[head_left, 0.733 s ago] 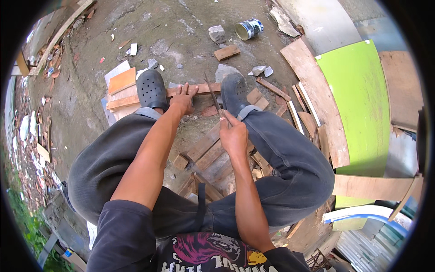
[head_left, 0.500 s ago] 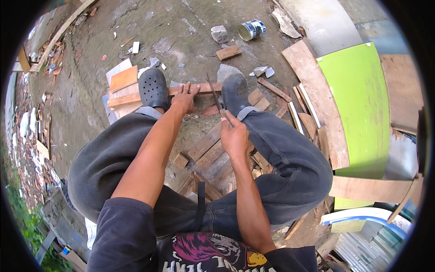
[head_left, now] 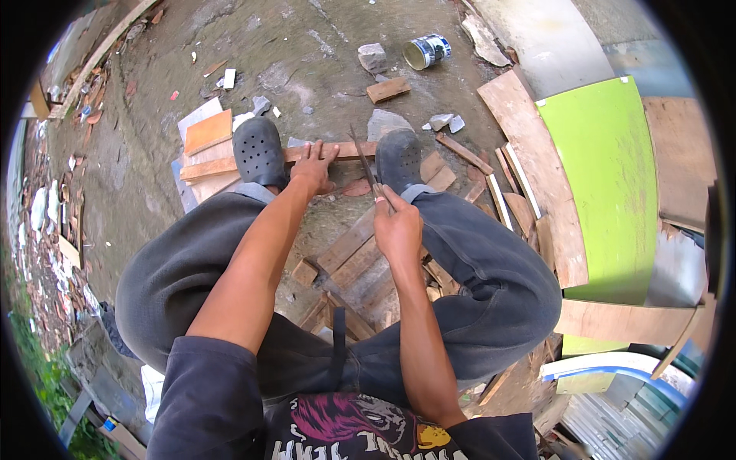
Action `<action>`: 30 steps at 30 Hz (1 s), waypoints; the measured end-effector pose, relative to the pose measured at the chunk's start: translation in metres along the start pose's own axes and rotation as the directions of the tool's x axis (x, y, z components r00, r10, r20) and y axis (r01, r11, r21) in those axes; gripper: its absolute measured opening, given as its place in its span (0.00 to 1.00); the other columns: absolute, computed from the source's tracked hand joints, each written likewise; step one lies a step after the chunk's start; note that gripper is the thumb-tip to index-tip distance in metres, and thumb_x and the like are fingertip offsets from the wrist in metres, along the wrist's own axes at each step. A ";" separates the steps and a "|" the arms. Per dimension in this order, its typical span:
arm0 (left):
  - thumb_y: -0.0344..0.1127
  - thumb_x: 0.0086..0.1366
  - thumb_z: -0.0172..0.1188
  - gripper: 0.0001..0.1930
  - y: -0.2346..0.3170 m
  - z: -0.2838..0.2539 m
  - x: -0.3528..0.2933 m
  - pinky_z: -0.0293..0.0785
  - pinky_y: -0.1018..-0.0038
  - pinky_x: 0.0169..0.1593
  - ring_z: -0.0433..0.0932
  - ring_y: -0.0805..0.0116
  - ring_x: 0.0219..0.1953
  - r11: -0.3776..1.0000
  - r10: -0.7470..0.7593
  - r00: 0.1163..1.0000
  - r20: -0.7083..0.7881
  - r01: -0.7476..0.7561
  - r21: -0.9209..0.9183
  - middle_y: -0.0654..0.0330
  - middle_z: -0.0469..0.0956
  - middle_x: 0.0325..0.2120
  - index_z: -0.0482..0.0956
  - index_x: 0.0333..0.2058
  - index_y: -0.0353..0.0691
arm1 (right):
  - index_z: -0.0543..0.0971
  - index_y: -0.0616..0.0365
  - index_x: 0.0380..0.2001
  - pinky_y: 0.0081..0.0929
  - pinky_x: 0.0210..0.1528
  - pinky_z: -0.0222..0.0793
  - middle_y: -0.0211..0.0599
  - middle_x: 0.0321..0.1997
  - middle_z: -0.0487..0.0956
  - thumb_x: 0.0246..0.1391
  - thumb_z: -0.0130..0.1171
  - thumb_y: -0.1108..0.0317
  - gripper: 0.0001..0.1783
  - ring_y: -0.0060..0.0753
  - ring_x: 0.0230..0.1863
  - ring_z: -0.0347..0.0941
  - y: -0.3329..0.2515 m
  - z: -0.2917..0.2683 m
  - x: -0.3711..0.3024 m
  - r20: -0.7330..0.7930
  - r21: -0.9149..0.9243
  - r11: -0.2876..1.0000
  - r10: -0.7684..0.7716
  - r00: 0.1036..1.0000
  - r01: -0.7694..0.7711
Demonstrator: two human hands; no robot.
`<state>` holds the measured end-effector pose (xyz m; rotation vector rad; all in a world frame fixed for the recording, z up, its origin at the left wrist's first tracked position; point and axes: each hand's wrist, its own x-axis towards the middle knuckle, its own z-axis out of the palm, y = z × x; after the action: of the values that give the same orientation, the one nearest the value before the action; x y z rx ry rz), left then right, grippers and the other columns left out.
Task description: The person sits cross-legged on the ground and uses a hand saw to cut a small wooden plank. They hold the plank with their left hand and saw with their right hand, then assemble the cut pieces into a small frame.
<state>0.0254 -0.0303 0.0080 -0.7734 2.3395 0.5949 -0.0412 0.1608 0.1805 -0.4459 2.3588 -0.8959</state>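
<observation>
I see the right hand [head_left: 399, 227] nearest, fingers still clamped on a thin blade [head_left: 363, 159] slanting, as a moment ago, across the wooden strip [head_left: 346, 151] farther off, where the left hand [head_left: 312, 169] rests, fingers apart, so the work seems to hold its spot.

The bare, rough ground [head_left: 169, 153], grey-brown and cracked, carries everything: a tin can [head_left: 427, 51] on its side, a grey stone chunk [head_left: 372, 58] and a wood block [head_left: 389, 90] near it, a flat grey slab [head_left: 387, 123] closer in. Loose planks [head_left: 349, 244] lie between the legs — a wooden strip [head_left: 346, 151] crosses beyond, its contact with the ground unclear.
</observation>
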 end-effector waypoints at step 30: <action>0.46 0.61 0.66 0.51 -0.006 -0.005 -0.002 0.49 0.57 0.75 0.37 0.47 0.77 0.994 -0.028 0.999 0.031 0.024 0.109 0.59 0.34 0.77 0.40 0.75 0.69 | 0.78 0.62 0.58 0.48 0.42 0.74 0.68 0.32 0.79 0.62 0.54 0.63 0.23 0.65 0.36 0.80 -0.011 0.005 -0.063 -0.015 -0.037 0.999 -0.027 1.000 0.027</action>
<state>0.0281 -0.0368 0.0116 -0.7373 2.3075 0.4613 0.0121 0.1812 0.2096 -0.4883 2.3916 -0.8727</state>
